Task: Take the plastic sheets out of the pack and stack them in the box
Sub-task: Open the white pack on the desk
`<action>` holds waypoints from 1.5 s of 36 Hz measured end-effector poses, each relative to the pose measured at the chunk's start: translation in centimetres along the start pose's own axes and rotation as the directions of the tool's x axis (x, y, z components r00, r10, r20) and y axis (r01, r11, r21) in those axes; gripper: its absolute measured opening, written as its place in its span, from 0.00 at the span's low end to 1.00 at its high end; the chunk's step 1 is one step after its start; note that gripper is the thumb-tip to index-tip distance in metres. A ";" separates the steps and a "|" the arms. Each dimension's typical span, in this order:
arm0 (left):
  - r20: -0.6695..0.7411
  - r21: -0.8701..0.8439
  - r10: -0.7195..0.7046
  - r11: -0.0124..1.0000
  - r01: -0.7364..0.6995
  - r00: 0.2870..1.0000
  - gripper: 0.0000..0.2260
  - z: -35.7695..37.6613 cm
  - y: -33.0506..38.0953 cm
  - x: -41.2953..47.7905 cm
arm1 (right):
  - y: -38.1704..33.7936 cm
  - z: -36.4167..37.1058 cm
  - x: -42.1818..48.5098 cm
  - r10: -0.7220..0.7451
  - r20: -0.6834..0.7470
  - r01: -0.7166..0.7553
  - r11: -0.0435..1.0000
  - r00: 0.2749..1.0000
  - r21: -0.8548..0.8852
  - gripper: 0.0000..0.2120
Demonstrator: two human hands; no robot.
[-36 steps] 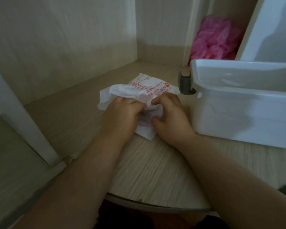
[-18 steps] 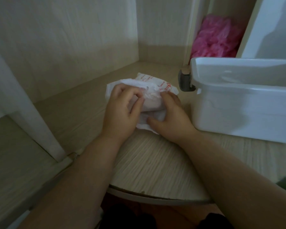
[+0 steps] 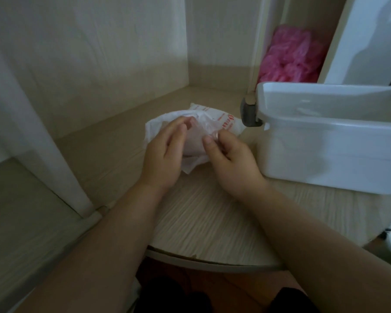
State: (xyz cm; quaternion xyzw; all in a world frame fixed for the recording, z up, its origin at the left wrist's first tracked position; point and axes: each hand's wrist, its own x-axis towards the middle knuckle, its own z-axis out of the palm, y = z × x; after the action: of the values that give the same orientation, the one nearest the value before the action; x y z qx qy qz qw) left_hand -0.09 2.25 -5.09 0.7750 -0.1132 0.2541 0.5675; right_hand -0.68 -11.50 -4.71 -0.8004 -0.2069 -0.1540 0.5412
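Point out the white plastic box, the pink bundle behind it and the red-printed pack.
White rectangular plastic box (image 3: 325,159): head view, front wall.
Pink crumpled plastic bundle (image 3: 289,57): head view, its middle.
White plastic pack with red print (image 3: 226,122): head view, printed far corner.

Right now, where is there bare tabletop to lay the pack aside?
Bare wood left of the pack toward the side wall, and between the forearms down to the table edge. Crowded right: the right hand, pinching a plastic sheet, sits close beside the box.
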 end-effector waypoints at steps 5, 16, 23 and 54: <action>-0.004 -0.143 -0.170 0.976 0.167 0.985 0.23 -0.7 1.4 -0.8 | -2.8 -1.0 0.4 0.101 0.004 -0.101 0.991 0.995 0.085 0.14; 0.197 -0.070 -0.286 0.950 0.304 0.938 0.48 -2.0 3.9 -1.3 | -7.5 -2.5 0.7 -0.080 -0.184 0.052 0.987 0.980 -0.153 0.11; 0.105 0.001 -0.358 0.933 0.360 0.928 0.33 -1.7 7.2 -3.1 | -10.5 -6.1 -0.5 0.239 -0.130 -0.114 0.788 0.962 0.606 0.07; -0.208 -0.020 0.029 0.999 -0.033 0.978 0.19 5.4 12.8 6.1 | -6.5 -21.2 2.5 0.226 -0.347 -0.333 0.898 0.910 -0.288 0.14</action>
State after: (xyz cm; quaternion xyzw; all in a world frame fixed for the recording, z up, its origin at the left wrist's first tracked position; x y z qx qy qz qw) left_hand 0.55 -6.29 7.38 0.7356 -0.0683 0.3411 0.5813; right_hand -2.28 -28.65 9.43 -0.8697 0.0273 -0.2289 0.4364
